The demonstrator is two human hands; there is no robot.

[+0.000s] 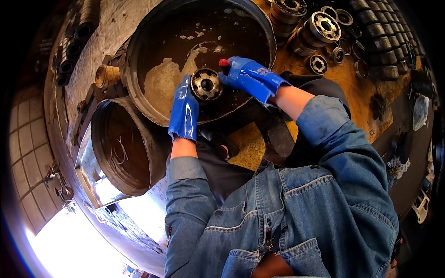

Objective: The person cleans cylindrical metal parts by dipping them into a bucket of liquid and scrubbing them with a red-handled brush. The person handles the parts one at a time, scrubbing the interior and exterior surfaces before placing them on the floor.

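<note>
My left hand (pixel 184 109), in a blue rubber glove, grips a round metal hub (pixel 206 85) by its left side. The hub's face has a dark centre hole and a ring of smaller notches, and it is held over a large round tub (pixel 131 76) of brown, foamy liquid. My right hand (pixel 248 76), gloved the same way, is closed at the hub's right side. A red-ended handle (pixel 224 62) sticks out of that fist; the rest of what it belongs to is hidden by the glove and the hub.
Several similar metal hubs (pixel 325 26) stand stacked at the back right, with loose rings (pixel 344 17) among them. Rows of dark cylindrical parts (pixel 382 41) lie farther right. A second drum (pixel 150 153), tilted open, sits left of my left forearm. A rusty cylinder (pixel 107 75) lies beside the tub.
</note>
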